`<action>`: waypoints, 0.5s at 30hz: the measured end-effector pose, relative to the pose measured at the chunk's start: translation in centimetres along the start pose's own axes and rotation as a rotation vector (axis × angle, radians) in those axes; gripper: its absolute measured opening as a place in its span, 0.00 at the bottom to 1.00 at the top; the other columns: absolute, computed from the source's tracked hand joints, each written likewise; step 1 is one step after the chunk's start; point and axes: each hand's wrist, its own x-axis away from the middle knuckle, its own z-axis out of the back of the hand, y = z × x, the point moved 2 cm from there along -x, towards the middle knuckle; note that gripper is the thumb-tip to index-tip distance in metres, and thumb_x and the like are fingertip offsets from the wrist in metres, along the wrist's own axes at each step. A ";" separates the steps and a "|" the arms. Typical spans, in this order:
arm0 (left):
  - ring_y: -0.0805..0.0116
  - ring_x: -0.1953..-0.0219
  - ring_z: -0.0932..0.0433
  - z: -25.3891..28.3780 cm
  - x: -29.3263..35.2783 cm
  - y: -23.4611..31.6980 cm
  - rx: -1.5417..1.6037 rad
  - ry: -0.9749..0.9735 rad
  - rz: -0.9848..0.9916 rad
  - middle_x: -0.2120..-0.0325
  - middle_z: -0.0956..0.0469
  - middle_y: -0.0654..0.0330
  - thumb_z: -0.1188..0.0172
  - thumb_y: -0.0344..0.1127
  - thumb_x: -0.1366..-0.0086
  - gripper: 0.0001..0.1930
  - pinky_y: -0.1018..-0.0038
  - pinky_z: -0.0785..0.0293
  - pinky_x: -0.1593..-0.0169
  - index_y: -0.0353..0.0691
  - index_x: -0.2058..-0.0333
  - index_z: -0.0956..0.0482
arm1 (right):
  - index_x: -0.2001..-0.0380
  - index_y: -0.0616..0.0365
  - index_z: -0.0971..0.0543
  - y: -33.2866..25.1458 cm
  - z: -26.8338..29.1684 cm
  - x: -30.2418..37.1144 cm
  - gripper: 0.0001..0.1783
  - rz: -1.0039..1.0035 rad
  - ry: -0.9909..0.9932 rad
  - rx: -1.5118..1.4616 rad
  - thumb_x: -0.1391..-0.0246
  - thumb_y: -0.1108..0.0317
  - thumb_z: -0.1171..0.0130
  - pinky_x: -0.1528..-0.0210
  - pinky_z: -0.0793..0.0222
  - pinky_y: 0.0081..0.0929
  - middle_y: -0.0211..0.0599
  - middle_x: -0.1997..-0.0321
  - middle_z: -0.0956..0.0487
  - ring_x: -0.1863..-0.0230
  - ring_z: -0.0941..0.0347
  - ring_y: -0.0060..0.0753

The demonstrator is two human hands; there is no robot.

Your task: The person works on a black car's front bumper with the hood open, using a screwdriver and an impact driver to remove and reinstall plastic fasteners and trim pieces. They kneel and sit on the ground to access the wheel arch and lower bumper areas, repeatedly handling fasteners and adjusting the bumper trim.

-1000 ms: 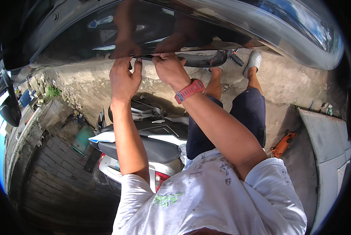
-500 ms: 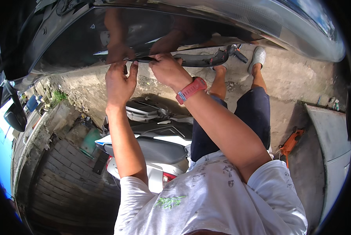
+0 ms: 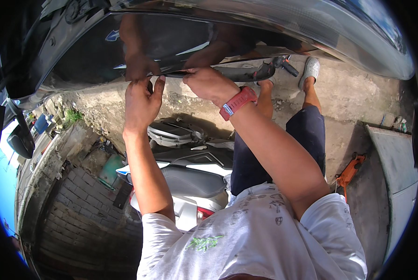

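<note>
A long, curved black trim strip (image 3: pixel 239 73) runs along the lower edge of a glossy dark car body panel (image 3: pixel 171 42), its right end hanging free of the panel. My left hand (image 3: pixel 141 105) is at the panel's edge by the strip's left part; its thumb presses there, and its curled fingertips are partly hidden. Farther right, my right hand (image 3: pixel 211 85) grips the strip from below, fingers bent over it. On that wrist sits a red watch (image 3: pixel 238 103). Both hands are mirrored in the shiny panel.
A scooter (image 3: pixel 190 179) stands under my arms. Past the strip's free end, a dark power tool (image 3: pixel 286 65) lies on the ground near my shoe (image 3: pixel 311 67). At right are an orange floor jack (image 3: pixel 350 170) and a grey panel (image 3: pixel 398 158). A car mirror (image 3: pixel 21 140) juts out at left.
My right hand has shifted slightly to the right along the strip, its fingers lying flatter. My left hand stays at nearly the same spot. The whole view has moved a little.
</note>
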 end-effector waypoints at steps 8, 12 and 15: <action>0.47 0.76 0.31 0.2 -0.1 0.5 0.033 -0.005 0.056 0.80 0.28 0.43 0.33 0.41 0.27 0.22 0.54 0.34 0.68 0.25 0.73 0.24 | 0.43 0.61 0.17 -0.2 0.8 0.2 0.25 -0.039 -0.080 0.069 0.33 0.56 0.44 0.51 0.27 0.32 0.39 0.57 0.14 0.57 0.23 0.31; 0.47 0.76 0.32 0.3 -0.2 0.5 0.031 -0.008 0.060 0.80 0.29 0.43 0.33 0.41 0.27 0.24 0.55 0.35 0.68 0.25 0.74 0.26 | 0.43 0.60 0.17 -0.4 1.1 0.3 0.25 -0.039 -0.105 0.057 0.33 0.54 0.43 0.55 0.27 0.31 0.37 0.60 0.16 0.60 0.24 0.29; 0.49 0.77 0.34 0.4 -0.2 0.5 0.046 -0.003 0.060 0.82 0.30 0.44 0.33 0.41 0.27 0.24 0.55 0.36 0.69 0.25 0.75 0.28 | 0.42 0.59 0.17 -0.3 1.2 0.3 0.26 -0.019 -0.099 0.058 0.33 0.53 0.43 0.54 0.27 0.32 0.37 0.60 0.15 0.60 0.24 0.31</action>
